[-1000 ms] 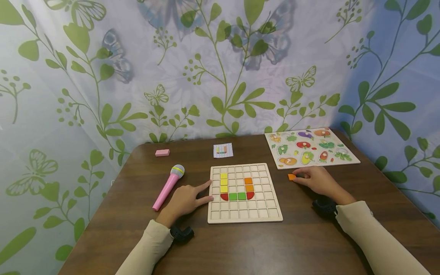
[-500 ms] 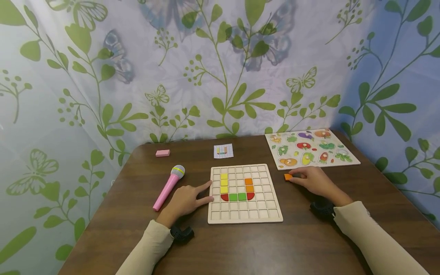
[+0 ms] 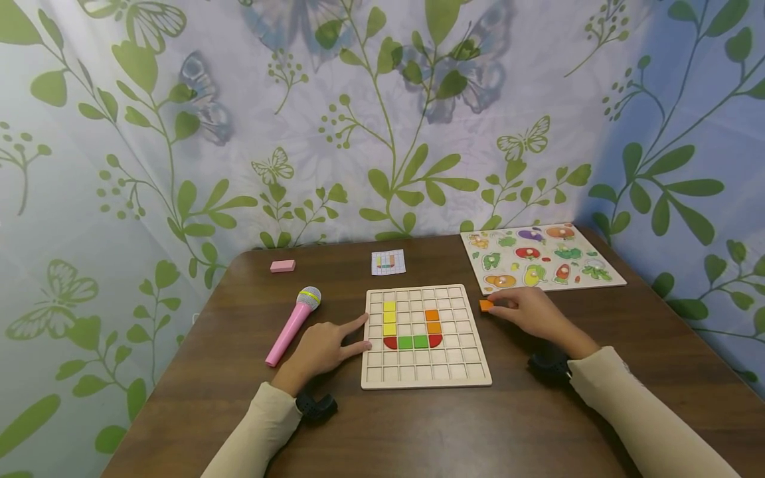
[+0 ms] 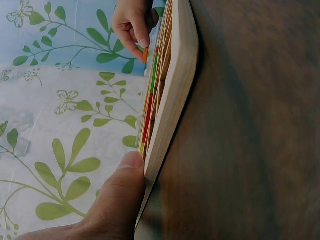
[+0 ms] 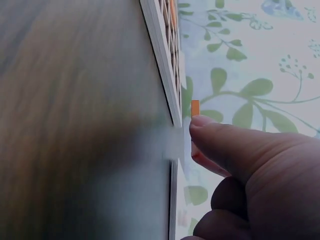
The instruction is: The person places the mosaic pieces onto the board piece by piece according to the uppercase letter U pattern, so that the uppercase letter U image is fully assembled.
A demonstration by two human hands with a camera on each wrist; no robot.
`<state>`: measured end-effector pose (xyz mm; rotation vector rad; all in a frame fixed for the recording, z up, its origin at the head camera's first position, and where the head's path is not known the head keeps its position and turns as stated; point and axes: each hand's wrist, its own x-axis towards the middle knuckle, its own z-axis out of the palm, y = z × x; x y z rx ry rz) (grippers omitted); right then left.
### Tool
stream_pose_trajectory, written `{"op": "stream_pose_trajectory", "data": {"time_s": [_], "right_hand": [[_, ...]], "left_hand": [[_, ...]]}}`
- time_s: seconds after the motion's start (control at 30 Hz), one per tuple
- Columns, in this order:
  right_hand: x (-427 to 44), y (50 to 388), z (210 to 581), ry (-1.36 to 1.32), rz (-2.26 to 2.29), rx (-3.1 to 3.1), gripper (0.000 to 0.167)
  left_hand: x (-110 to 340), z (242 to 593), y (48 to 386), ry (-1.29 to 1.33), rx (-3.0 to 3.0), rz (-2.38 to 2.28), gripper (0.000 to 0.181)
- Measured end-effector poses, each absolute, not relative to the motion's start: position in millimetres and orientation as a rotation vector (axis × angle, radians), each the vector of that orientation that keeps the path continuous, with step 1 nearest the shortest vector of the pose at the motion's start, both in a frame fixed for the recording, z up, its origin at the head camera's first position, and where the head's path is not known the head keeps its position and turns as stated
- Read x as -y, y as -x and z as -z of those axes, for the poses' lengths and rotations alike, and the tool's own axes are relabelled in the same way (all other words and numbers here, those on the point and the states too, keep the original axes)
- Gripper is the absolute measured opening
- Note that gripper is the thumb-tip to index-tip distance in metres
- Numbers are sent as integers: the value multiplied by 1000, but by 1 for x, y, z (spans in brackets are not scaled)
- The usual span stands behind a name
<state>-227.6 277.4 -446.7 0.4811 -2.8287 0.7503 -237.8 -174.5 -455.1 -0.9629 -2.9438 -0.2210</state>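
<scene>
A wooden grid board (image 3: 454, 368) lies mid-table, with yellow, red, green and orange tiles set in a U shape. My left hand (image 3: 321, 346) rests at its left edge, thumb and index finger spread and touching the rim; the left wrist view shows the thumb (image 4: 120, 190) against the board's side. Between thumb and index finger my right hand (image 3: 538, 315) pinches an orange square tile (image 3: 486, 305), just right of the board. In the right wrist view that orange tile (image 5: 195, 107) sticks out edge-on past the thumb, above the tabletop.
Behind the board lies a small pattern card (image 3: 388, 262) with a similar U drawn on it. A pink microphone (image 3: 293, 326) lies on the left, a pink block (image 3: 283, 265) behind it. A vegetable puzzle board (image 3: 538, 259) occupies the back right, near the patterned curtain (image 3: 335, 133).
My right hand has moved left toward the grid board, carrying the orange tile. The left hand has stayed at the board's left edge.
</scene>
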Motion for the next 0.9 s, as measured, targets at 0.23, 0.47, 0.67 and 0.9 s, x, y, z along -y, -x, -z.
{"op": "stream_pose_trajectory", "data": {"time_s": [0.23, 0.47, 0.67, 0.9], "right_hand": [[-264, 233, 446, -514, -776, 2812, 29], [-250, 238, 443, -530, -813, 2816, 28], [-236, 242, 440, -552, -873, 2814, 29], [-220, 246, 438, -588, -925, 2809, 27]], "left_hand": [[175, 456, 238, 965, 2939, 227, 71], [174, 454, 237, 969, 2933, 239, 71], [174, 455, 238, 974, 2925, 245, 71], [175, 455, 237, 971, 2930, 245, 70]]}}
